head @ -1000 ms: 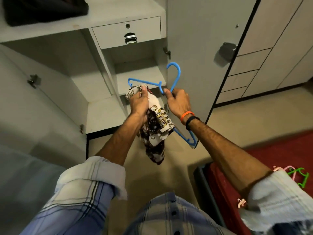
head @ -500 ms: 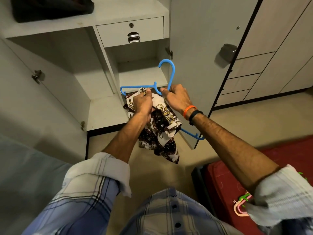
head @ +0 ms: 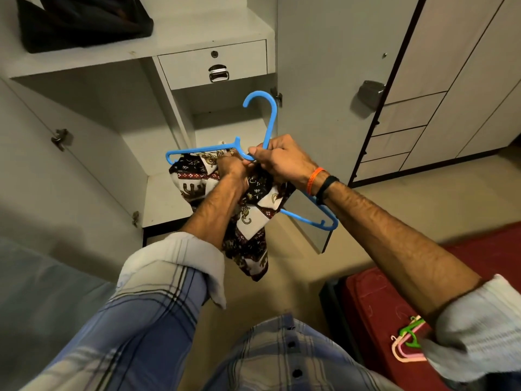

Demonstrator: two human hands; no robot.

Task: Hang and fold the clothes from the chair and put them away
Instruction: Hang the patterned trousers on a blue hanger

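Holding the blue hanger (head: 270, 128) by its neck, my right hand (head: 282, 162) has its fingers (head: 260, 153) curled tight around the plastic just below the hook, thumb pressed on top. The hook rises above my knuckles toward the open wardrobe, one arm of the hanger runs out to the left of my grip, and the other arm slants down under my right wrist, past the orange band (head: 314, 180) and the black band (head: 327, 187).

My left hand (head: 232, 170) sits right against the right one, its fingers closed on the patterned cloth (head: 253, 221), a dark and white printed garment bunched up at the hanger's neck. Most of the cloth hangs below both hands, dropping toward the floor between my forearms; a fold of it spreads left beneath the hanger's left arm. I cannot quite tell whether the cloth is already threaded over the bar or only pressed against it, as my hands cover that spot.

Beyond my fingers stands the wardrobe with its door (head: 324, 80) swung open to the right, a small drawer (head: 212, 63) with a metal pull above, and a dark bag (head: 84, 21) on the upper shelf. Down by my right elbow, a few pink and green hangers (head: 408, 342) lie on a red surface (head: 380, 306).
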